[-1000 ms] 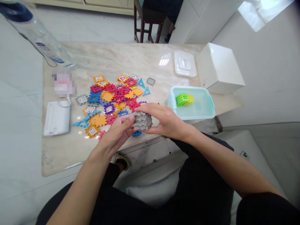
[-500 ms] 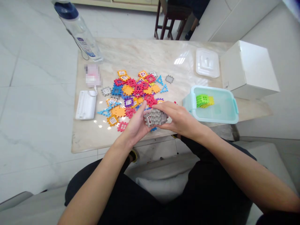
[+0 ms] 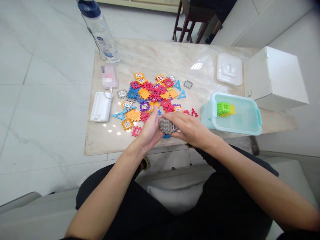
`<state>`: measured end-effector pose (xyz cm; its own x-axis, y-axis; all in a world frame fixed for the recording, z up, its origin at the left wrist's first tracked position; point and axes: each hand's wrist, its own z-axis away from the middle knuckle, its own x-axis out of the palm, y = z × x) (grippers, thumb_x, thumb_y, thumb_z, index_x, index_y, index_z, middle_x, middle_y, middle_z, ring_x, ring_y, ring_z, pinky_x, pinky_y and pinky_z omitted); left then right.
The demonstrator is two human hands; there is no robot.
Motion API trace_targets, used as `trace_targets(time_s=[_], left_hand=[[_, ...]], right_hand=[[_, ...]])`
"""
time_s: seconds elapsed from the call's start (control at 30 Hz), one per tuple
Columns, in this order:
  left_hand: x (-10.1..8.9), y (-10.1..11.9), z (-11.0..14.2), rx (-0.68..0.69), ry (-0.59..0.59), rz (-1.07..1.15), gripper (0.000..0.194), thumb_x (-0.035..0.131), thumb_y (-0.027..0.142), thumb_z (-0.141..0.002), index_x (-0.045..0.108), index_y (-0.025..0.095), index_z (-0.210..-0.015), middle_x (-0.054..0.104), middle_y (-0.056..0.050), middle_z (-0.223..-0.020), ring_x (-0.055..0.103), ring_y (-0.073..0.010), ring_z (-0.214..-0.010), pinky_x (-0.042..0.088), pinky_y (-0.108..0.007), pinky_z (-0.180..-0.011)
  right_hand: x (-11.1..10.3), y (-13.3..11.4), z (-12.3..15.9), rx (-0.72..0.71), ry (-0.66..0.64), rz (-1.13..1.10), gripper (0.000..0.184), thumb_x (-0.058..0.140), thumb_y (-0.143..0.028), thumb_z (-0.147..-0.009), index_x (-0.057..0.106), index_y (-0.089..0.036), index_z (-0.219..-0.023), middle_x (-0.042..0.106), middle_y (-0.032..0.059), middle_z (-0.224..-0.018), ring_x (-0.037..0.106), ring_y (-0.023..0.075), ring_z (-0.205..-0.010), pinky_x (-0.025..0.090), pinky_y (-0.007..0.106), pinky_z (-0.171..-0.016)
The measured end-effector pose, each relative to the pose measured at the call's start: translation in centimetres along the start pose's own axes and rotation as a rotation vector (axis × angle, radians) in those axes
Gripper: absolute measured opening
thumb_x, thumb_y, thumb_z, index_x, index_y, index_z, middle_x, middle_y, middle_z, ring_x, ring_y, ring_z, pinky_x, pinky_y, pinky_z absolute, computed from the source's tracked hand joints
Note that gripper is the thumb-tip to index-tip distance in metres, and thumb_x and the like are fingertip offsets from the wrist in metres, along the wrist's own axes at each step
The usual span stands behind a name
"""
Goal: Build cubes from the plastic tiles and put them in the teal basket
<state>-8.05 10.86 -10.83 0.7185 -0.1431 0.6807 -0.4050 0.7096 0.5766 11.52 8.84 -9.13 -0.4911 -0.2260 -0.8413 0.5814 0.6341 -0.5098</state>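
Observation:
Between my two hands is a stack of grey interlocking tiles (image 3: 167,126), with a white window piece showing on its right end. My right hand (image 3: 191,128) wraps its fingers over the top and under the stack from the right. My left hand (image 3: 152,130) presses against the left side, thumb pointing up. Beyond my hands a loose pile of coloured interlocking tiles (image 3: 144,93) lies on the table, in red, orange, blue and purple, several with white windows. A single grey tile (image 3: 188,84) lies apart at the right of the pile.
On the right stands a turquoise bin (image 3: 240,128) with green and yellow tiles (image 3: 223,108) inside. Behind it are a clear lid (image 3: 229,69) and a white box (image 3: 277,78). A water bottle (image 3: 103,36), a pixelated item (image 3: 109,77) and a white power bank (image 3: 101,106) line the marble table's (image 3: 100,143) left side.
The grey stack has turned in my hands, and its left window is now out of sight. My left hand sits closer against it. The whole view has shifted slightly.

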Motion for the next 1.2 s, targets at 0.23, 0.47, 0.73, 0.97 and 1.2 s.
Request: trace_targets(time_s=[0.23,0.47,0.73,0.97,1.2], left_hand=[[-0.3,-0.3,0.1,-0.018,-0.005,-0.006,0.078,0.045,0.081,-0.109,0.077,0.018,-0.142,0.086,-0.017,-0.116,0.080,-0.0378,-0.121,0.066,-0.048,-0.098],[-0.4,0.4,0.3,0.005,-0.117,0.004,0.067,0.071,0.074,-0.102,0.080,0.015,-0.132,0.086,-0.016,-0.117,0.080,-0.0353,-0.123,0.064,-0.044,-0.105],[-0.4,0.0,0.6,0.052,-0.231,-0.112,0.057,0.101,0.053,-0.082,0.082,0.012,-0.116,0.086,-0.016,-0.117,0.080,-0.0328,-0.120,0.063,-0.040,-0.105],[-0.7,-0.8,-0.1,0.067,-0.174,-0.192,0.059,0.105,0.057,-0.072,0.083,0.014,-0.106,0.085,-0.012,-0.106,0.080,-0.0251,-0.098,0.061,-0.032,-0.088],[-0.5,-1.1,-0.1,0.033,-0.136,-0.244,0.054,0.107,0.055,-0.069,0.085,0.016,-0.099,0.085,-0.009,-0.102,0.078,-0.0215,-0.092,0.061,-0.032,-0.088]], right_hand=[[-0.4,-0.6,-0.3,-0.052,-0.050,-0.010,0.062,0.076,-0.014,-0.102,0.058,-0.019,-0.161,0.071,0.0212,-0.156,0.069,0.0367,-0.146,0.058,0.059,-0.124],[-1.8,0.5,0.5,0.010,0.107,-0.097,0.068,0.086,-0.023,-0.098,0.061,-0.027,-0.162,0.077,0.0139,-0.149,0.075,0.0335,-0.138,0.062,0.051,-0.120],[-2.6,0.3,1.1,0.081,0.222,-0.134,0.072,0.089,-0.035,-0.096,0.062,-0.029,-0.162,0.078,0.0092,-0.151,0.079,0.0307,-0.132,0.066,0.043,-0.115],[-1.7,0.2,0.8,0.038,0.202,-0.161,0.064,0.087,-0.031,-0.097,0.064,-0.027,-0.157,0.079,0.0101,-0.147,0.079,0.0299,-0.131,0.066,0.044,-0.114],[-1.0,0.2,0.7,0.105,0.152,-0.177,0.057,0.088,-0.032,-0.095,0.070,-0.025,-0.148,0.083,0.0108,-0.137,0.083,0.0306,-0.121,0.067,0.045,-0.106]])
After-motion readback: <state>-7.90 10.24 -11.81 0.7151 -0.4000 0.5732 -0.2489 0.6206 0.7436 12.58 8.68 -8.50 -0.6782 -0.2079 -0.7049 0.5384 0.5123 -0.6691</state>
